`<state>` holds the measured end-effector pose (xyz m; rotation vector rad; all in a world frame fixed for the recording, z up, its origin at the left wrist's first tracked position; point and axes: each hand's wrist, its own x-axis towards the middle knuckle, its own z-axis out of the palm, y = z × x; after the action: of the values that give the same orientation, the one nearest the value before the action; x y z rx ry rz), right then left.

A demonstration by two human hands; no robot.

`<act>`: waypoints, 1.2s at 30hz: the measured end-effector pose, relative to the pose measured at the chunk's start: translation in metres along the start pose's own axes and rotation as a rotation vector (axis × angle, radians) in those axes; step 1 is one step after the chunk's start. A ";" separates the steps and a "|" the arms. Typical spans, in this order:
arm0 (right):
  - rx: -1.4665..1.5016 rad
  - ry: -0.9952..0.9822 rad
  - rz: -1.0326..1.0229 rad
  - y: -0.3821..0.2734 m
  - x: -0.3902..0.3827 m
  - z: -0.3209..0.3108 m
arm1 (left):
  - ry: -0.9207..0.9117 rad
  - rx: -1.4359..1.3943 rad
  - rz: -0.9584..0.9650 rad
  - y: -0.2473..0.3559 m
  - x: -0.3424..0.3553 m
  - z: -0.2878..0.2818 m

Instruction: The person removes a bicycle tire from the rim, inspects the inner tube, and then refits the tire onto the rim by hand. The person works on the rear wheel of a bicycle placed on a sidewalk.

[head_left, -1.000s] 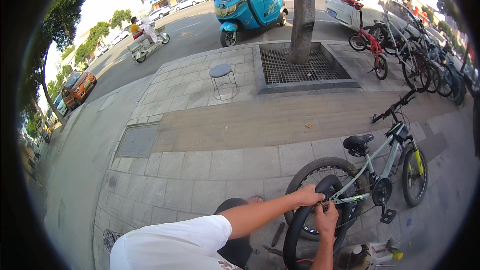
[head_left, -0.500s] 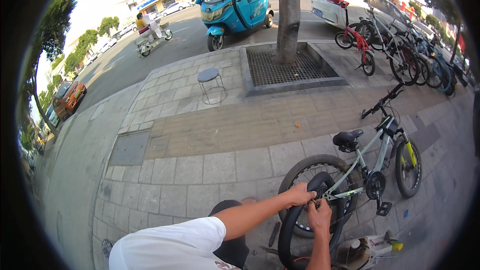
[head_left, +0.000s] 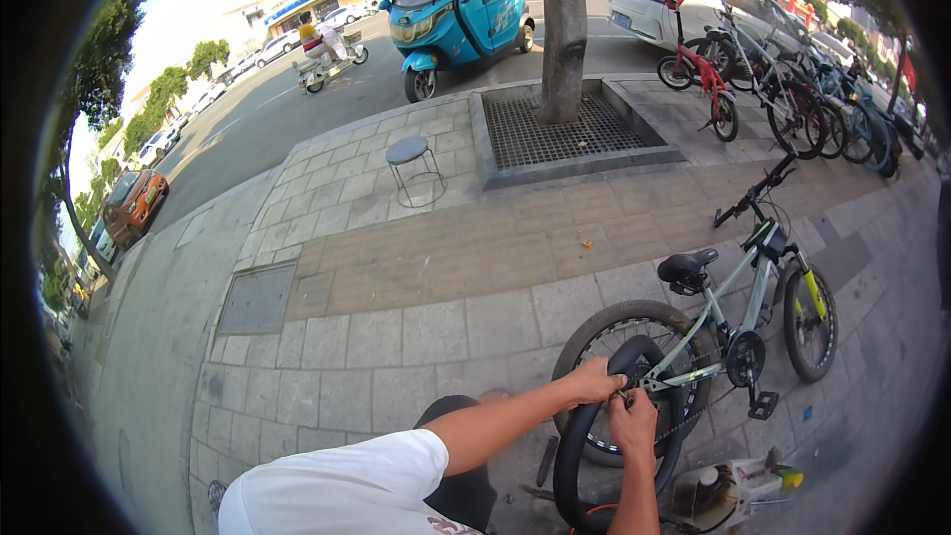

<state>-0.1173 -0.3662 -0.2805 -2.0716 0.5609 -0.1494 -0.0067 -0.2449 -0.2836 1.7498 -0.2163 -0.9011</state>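
A fat black inner tube (head_left: 569,466) stands upright as a loop beside the rear wheel of a pale green bicycle (head_left: 705,322). My left hand (head_left: 592,382) is closed on the tube's upper part. Close below it, my right hand (head_left: 634,420) pinches at a small dark spot by the tube, perhaps its valve; the fingers cover it. The two sets of fingertips nearly touch. Behind the loop, the bicycle's rear wheel (head_left: 586,334) still has its tyre around the rim. An orange hose or cord (head_left: 600,509) shows near the tube's bottom, partly hidden by my right forearm.
A box of tools and bottles (head_left: 708,493) sits on the paving right of my forearm. A dark flat tool (head_left: 546,462) lies left of the tube. Farther off are a round stool (head_left: 407,151), a tree in a grated pit (head_left: 563,50), parked bicycles (head_left: 792,104) and a blue three-wheeler (head_left: 466,5).
My hands keep nearly the same hold at the tube. The view has shifted slightly. On the road, the scooter with its riders has moved to the right.
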 end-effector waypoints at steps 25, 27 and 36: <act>-0.026 0.003 0.001 0.013 0.004 0.002 | 0.035 0.032 -0.006 0.005 -0.003 0.005; -0.025 0.005 -0.015 0.011 0.003 0.003 | 0.037 -0.007 0.017 -0.005 0.003 0.007; 0.006 0.020 0.000 0.007 0.000 0.000 | 0.018 -0.010 -0.001 0.000 -0.001 0.008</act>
<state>-0.1192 -0.3695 -0.2864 -2.0668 0.5717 -0.1718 -0.0127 -0.2508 -0.2838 1.7484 -0.1987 -0.8849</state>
